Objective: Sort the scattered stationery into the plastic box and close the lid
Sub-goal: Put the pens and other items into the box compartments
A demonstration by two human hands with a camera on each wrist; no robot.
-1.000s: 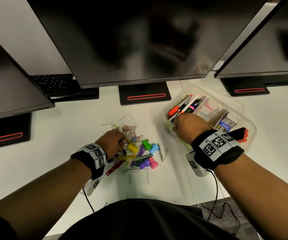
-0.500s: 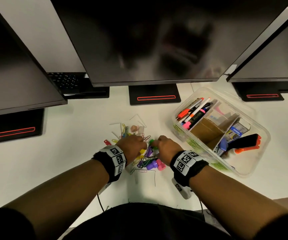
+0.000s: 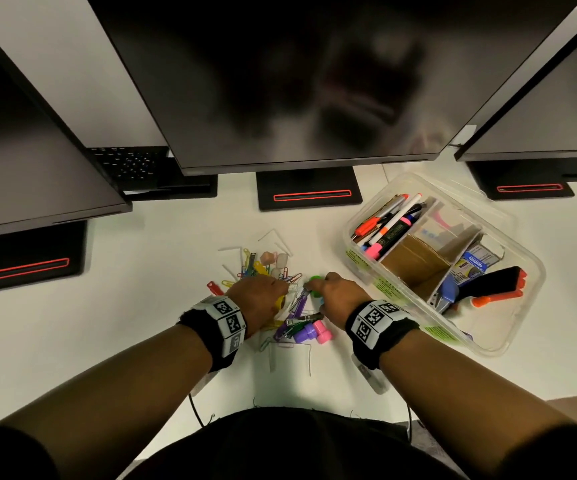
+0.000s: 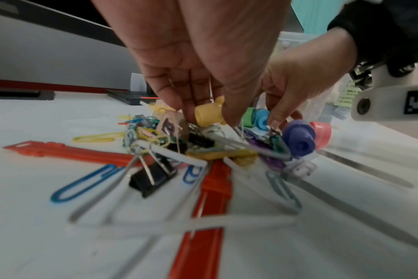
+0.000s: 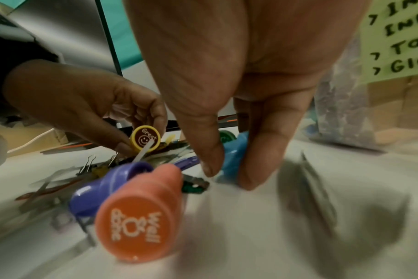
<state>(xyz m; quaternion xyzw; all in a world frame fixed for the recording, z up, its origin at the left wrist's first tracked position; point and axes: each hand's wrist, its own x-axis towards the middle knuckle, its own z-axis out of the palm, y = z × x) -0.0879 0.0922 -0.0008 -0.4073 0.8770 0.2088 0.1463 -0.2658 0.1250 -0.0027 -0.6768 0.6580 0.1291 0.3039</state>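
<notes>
A pile of scattered stationery [image 3: 280, 299] lies on the white desk: paper clips, binder clips and small stamps. My left hand [image 3: 263, 292] is down in the pile and pinches a yellow stamp [image 4: 208, 117] between thumb and fingers. My right hand [image 3: 328, 289] is beside it; its thumb and fingers pinch a blue stamp [image 5: 234, 156]. A green stamp [image 3: 315, 279] shows just past my right fingers. Purple [image 3: 304, 332] and pink [image 3: 322, 332] stamps lie between my wrists. The clear plastic box [image 3: 484, 330] stands open to the right, holding pens, a cardboard piece and a stapler.
Three dark monitors overhang the back of the desk, with a black stand [image 3: 309, 195] behind the pile and a keyboard [image 3: 127, 164] at back left. Red plastic strips [image 4: 84, 154] and black binder clips [image 4: 153, 177] lie in the pile. The desk's front edge is by my body.
My right hand has come from over the box, left to the pile, and pinched the blue stamp. My left hand stayed in the pile.
</notes>
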